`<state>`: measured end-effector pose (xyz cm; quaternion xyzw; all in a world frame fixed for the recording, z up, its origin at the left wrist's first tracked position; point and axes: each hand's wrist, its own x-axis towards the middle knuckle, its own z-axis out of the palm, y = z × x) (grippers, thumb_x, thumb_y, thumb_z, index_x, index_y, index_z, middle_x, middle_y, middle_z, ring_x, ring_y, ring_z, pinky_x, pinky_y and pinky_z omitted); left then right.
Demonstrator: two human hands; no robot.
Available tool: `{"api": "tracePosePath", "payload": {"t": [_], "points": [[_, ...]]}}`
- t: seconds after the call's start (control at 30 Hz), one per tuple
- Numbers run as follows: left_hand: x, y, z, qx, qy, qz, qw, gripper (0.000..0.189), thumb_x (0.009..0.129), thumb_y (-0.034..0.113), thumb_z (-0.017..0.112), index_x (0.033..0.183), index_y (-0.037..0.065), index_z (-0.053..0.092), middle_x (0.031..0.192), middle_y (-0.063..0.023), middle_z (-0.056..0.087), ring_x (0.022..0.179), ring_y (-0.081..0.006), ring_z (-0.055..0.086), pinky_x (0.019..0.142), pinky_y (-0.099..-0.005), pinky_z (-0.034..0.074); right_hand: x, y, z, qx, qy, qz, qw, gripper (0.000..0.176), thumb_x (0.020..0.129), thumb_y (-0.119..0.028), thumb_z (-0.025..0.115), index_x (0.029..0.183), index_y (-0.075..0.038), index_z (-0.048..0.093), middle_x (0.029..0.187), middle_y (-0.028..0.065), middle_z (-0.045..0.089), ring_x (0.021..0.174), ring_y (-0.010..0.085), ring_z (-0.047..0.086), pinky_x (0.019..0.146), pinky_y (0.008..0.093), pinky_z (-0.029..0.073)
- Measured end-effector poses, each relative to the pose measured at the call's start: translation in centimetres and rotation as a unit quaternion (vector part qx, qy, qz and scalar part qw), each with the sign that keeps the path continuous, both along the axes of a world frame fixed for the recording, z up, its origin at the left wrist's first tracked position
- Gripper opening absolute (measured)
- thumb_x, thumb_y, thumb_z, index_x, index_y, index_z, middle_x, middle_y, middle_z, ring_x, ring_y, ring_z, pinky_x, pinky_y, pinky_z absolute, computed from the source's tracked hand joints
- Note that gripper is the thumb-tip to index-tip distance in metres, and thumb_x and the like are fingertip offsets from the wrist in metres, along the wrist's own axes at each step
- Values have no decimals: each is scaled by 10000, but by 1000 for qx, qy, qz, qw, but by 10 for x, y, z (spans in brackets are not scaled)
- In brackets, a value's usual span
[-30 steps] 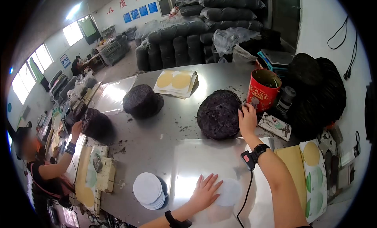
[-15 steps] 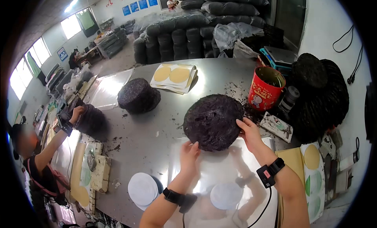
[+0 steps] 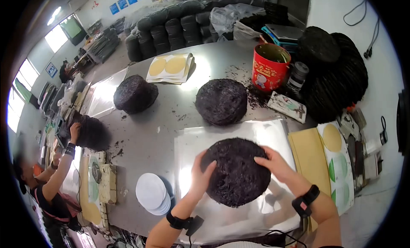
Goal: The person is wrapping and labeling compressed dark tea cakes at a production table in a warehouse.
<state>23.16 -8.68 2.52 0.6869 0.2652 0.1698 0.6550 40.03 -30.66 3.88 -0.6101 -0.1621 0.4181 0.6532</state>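
A dark, rough round disc (image 3: 237,173) is gripped at its two sides over a shiny clear sheet (image 3: 192,141). My left hand (image 3: 203,173) holds its left edge, thumb on top, and my right hand (image 3: 273,162) holds the right edge the same way. Beyond it stands a stack of similar dark discs (image 3: 221,101) on the metal table (image 3: 149,154). White paper circles (image 3: 152,192) lie to the left of the sheet. The undersides of the held disc and my fingers beneath it are hidden.
Another dark stack (image 3: 134,94) stands at the back left. A red can (image 3: 269,72), a jar (image 3: 297,76) and a large dark pile (image 3: 337,77) are at the right. A co-worker (image 3: 51,184) handles dark discs (image 3: 92,132) at the left. Yellow-circle stickers (image 3: 171,66) lie behind.
Both hands have brought a disc away from the middle stack, toward me and over the sheet. The view has shifted, and the co-worker's second hand now shows.
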Motion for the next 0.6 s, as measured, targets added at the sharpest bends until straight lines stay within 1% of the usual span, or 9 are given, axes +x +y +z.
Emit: {"api": "tracePosePath", "payload": {"t": [0.1, 0.2, 0.23, 0.33, 0.4, 0.43, 0.47, 0.53, 0.6], "points": [[-15, -24, -10, 60, 48, 4, 997, 530, 935, 155, 678, 1414, 38, 483, 1408, -201, 524, 1293, -331, 518, 1080, -403, 409, -44, -26, -33, -3, 33, -72, 997, 416, 994, -69, 566, 1396, 15, 499, 1274, 78, 623, 1173, 163, 574, 1047, 324, 439], [-32, -47, -4, 391, 38, 4, 919, 541, 914, 144, 688, 1415, 67, 498, 1493, -199, 441, 1379, -379, 424, 1143, -480, 332, -63, -33, -63, -38, 5, -141, 989, 388, 1010, -17, 493, 1395, 31, 491, 1283, 103, 616, 1170, 181, 575, 1046, 332, 437], [-39, -56, -6, 495, 36, -64, 866, 565, 889, 162, 712, 1414, 98, 513, 1546, -185, 378, 1439, -394, 335, 1182, -535, 246, -67, -35, -72, -44, -30, -146, 988, 395, 1014, -17, 483, 1405, 34, 474, 1300, 115, 603, 1180, 190, 569, 1047, 334, 437], [-46, -91, -36, 478, 6, -225, 849, 570, 910, 258, 685, 1446, 165, 513, 1580, -134, 366, 1466, -336, 321, 1198, -509, 235, -69, -39, -104, -56, -130, -154, 978, 427, 1008, -28, 483, 1429, 28, 437, 1315, 163, 582, 1200, 244, 563, 1051, 351, 436], [-49, -102, -51, 554, 51, -240, 795, 558, 941, 327, 630, 1465, 187, 499, 1573, -138, 381, 1460, -310, 339, 1197, -498, 233, -72, -49, -120, -61, -181, -155, 969, 465, 981, -53, 524, 1433, 9, 431, 1278, 212, 589, 1202, 319, 572, 1052, 376, 435], [-47, -102, -50, 553, 49, -240, 797, 558, 941, 320, 630, 1466, 183, 499, 1574, -139, 379, 1460, -309, 339, 1195, -499, 235, -71, -60, -122, -52, -274, -151, 948, 529, 968, -96, 568, 1458, -6, 391, 1306, 241, 542, 1225, 349, 551, 1057, 387, 432], [-48, -102, -50, 549, 48, -242, 799, 558, 941, 313, 631, 1466, 180, 498, 1575, -140, 377, 1460, -309, 339, 1193, -500, 236, -81, -77, -58, -84, -235, -150, 957, 457, 946, -142, 626, 1379, -45, 515, 1335, 232, 515, 1219, 359, 551, 1050, 391, 438], [-48, -102, -50, 550, 38, -238, 800, 560, 937, 303, 638, 1463, 166, 503, 1576, -146, 376, 1461, -310, 339, 1191, -503, 240, -61, -130, -37, -182, -368, -6, 912, 291, 886, -188, 715, 1163, -110, 671, 1403, 185, 501, 1284, 378, 490, 1090, 420, 403], [-48, -103, -53, 552, 40, -240, 797, 555, 936, 308, 638, 1457, 165, 512, 1588, -158, 352, 1476, -317, 311, 1192, -504, 238, -63, -186, -24, -170, -412, 197, 874, 190, 848, -222, 757, 1001, -129, 693, 1465, 144, 472, 1361, 386, 406, 1123, 456, 360]]}}
